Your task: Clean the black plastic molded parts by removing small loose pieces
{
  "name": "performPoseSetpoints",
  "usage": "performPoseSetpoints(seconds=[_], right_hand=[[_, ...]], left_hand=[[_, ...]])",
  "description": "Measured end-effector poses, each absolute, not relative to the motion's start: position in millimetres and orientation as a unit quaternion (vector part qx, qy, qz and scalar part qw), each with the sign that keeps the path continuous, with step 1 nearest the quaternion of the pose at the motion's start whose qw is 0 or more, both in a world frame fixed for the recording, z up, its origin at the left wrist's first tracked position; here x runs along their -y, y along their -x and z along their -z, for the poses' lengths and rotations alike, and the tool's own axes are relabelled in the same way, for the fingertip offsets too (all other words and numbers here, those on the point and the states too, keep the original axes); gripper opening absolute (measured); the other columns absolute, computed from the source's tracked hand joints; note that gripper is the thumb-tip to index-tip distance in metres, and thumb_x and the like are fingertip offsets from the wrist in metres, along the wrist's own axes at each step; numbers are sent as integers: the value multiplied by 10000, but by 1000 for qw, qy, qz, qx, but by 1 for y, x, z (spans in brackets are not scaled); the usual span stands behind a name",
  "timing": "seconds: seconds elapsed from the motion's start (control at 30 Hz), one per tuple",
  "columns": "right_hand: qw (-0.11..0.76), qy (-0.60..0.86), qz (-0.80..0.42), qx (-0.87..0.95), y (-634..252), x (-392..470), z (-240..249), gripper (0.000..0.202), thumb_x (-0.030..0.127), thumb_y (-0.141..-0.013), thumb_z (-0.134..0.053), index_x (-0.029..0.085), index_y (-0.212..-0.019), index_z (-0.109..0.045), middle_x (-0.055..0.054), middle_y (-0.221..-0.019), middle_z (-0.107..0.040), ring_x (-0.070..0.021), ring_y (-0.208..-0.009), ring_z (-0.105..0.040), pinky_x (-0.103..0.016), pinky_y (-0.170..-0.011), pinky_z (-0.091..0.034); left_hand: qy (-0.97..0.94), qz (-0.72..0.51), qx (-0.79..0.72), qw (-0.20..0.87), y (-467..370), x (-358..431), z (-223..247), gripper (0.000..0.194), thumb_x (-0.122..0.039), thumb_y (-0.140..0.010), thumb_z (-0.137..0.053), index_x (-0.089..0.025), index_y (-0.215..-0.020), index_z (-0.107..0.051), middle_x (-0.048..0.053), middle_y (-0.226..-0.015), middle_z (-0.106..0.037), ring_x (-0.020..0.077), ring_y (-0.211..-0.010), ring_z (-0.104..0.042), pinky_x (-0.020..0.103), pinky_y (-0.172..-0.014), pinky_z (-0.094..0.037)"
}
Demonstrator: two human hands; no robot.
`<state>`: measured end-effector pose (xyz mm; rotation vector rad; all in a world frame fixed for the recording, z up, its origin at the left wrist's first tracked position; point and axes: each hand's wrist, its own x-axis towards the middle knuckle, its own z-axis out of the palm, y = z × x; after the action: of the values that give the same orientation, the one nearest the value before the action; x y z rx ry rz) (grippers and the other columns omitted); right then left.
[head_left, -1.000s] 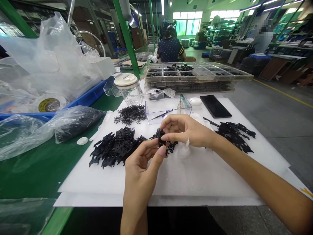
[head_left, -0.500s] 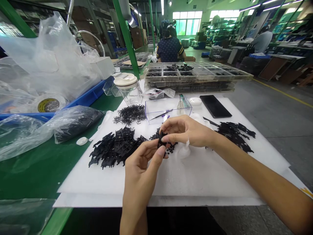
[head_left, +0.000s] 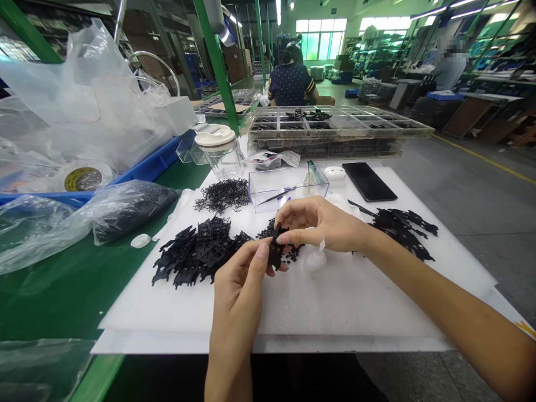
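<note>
Between my two hands is a small flat black plastic part [head_left: 275, 255], held above the white foam sheet [head_left: 335, 307]. My left hand [head_left: 243, 279] grips its left side between thumb and fingers. My right hand [head_left: 312, 226] pinches its upper end; whether a smaller piece is also in those fingers is hidden. Behind the hands lies a heap of tiny black pieces [head_left: 294, 254], partly covered by them. Left of my left hand is a pile of flat black plastic parts [head_left: 205, 251]. A small translucent squeeze bottle [head_left: 315, 259] stands just below my right hand.
More black parts [head_left: 404, 231] lie at right, near a black phone [head_left: 369, 181]. Farther back are a clear box [head_left: 268, 181], a lidded cup [head_left: 220, 151], small black clips [head_left: 224, 195] and a divided tray [head_left: 343, 125]. Plastic bags [head_left: 96, 106] fill the left. A person [head_left: 291, 81] sits ahead.
My left thumb has shifted up and left along the black plastic part, so more of its face shows. My right hand has barely moved.
</note>
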<state>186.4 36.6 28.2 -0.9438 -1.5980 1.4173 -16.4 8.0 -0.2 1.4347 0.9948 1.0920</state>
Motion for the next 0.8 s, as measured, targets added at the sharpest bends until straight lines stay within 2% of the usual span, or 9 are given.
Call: performPoseSetpoints(seconds=[0.2,0.4,0.63,0.8], right_hand=[[395,373,-561,625,-187,-36,-28,240,273,-861,-825,152,-994,-667,-7,-817,-714,-150,-767,-724,-260,-727,-579],[386,393,-563,616,-186,-35,-27,297,264,-801,-874,158,-1010,-691,-14,-838,-745,-162,-806,-733,-263,-746,-585],[377,391,-543,640,-188,-34,-31,204,344,-899,-783,168,-981,-720,-32,-852,-757,-161,-813,-719,-255,-720,-554],[378,453,-486,645,-193,-35,-35,219,363,-868,-805,162,-917,-733,-23,-818,-718,-138,-725,-638,-239,-644,-496]], left_hand=[[-595,-452,-421,514,17,-8,0,252,-436,-1014,-612,-243,-1019,-773,-20,-768,-720,148,-770,-590,230,-736,-456],[-566,-466,-430,527,17,-7,0,189,-418,-974,-681,-266,-1048,-765,-24,-836,-741,133,-786,-628,206,-731,-485],[-545,-483,-423,539,16,-8,0,165,-399,-930,-744,-263,-1014,-785,-11,-843,-741,130,-765,-655,197,-707,-517],[-536,-485,-425,545,15,-7,1,159,-405,-914,-764,-282,-1012,-783,-17,-919,-769,112,-760,-661,180,-720,-525]])
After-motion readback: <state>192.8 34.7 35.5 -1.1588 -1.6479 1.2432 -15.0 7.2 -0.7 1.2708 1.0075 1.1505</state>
